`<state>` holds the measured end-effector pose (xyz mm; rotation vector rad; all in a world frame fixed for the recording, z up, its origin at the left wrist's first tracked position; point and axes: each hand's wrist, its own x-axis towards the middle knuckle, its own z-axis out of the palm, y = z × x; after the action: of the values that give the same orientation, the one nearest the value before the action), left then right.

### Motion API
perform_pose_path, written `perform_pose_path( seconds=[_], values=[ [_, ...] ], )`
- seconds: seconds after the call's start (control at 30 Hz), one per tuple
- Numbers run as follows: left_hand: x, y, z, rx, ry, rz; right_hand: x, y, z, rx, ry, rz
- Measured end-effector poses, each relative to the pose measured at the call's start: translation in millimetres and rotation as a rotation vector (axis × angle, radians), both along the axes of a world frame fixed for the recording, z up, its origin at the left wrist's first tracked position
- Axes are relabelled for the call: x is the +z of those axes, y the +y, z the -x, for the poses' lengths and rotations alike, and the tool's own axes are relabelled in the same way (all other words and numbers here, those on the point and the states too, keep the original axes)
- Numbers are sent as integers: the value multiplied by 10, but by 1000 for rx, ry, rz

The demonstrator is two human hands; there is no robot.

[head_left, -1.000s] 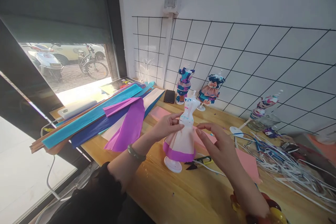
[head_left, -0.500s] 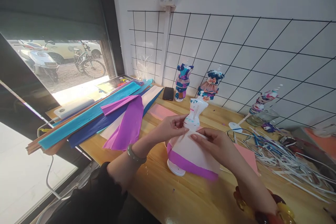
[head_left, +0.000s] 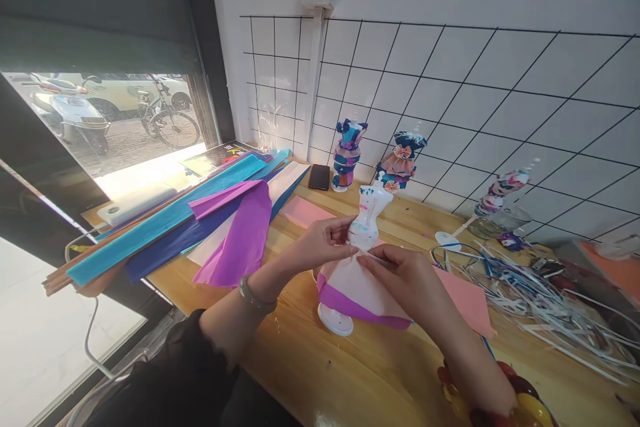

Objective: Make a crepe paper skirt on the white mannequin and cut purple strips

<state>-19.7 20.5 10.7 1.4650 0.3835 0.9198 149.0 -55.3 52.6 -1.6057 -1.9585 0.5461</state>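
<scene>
A small white dress form (head_left: pixel 371 208) stands on its round base (head_left: pixel 335 320), with bits of blue and pink on its body. Around its lower part hangs a pale pink crepe paper skirt (head_left: pixel 357 288) with a purple bottom edge. My left hand (head_left: pixel 325 241) is closed at the form's waist, thumb and fingers pressing the skirt's upper edge against it. From the right, my right hand (head_left: pixel 406 277) pinches the same upper edge in front, where the paper bunches into folds. The form's stem is hidden behind the skirt.
Crepe paper strips in turquoise (head_left: pixel 170 217) and purple (head_left: pixel 240 233) lie on the left. A phone (head_left: pixel 319 177) and two dressed forms stand behind. Right, another dressed form (head_left: pixel 505 190) leans near a glass jar and tangled white and blue strips (head_left: pixel 530 303). Pink paper (head_left: pixel 463 297) lies beneath.
My right hand has moved left along the skirt's upper edge, closer to my left hand. The paper there is now gathered into folds, and the skirt's right side is drawn in.
</scene>
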Motion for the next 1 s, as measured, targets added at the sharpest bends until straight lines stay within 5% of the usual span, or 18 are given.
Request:
perform_pose_path(
  seconds=[1.0],
  values=[
    [23,-16,15,21,64,-30,41,-46,1,35,36,18]
  ],
)
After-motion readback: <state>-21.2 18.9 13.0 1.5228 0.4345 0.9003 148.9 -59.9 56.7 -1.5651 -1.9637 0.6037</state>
